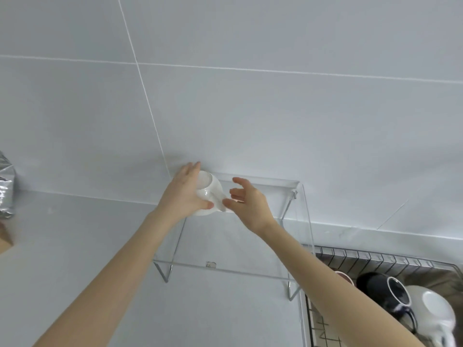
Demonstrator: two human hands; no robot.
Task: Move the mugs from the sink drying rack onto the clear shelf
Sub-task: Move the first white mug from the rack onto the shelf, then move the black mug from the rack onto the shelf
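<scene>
A white mug (210,189) sits upside down on the back left corner of the clear shelf (240,246). My left hand (186,194) wraps its left side, thumb on the front. My right hand (246,204) hovers just right of the mug at its handle, fingers spread. In the wire drying rack (375,257) at lower right lie a black mug (383,291), a white mug (433,311) and a pinkish mug (344,276) partly hidden by my right forearm.
The clear shelf stands on a grey counter (75,246) against a tiled wall (250,96). A silver foil bag (6,186) and a brown box (5,239) sit at the far left edge.
</scene>
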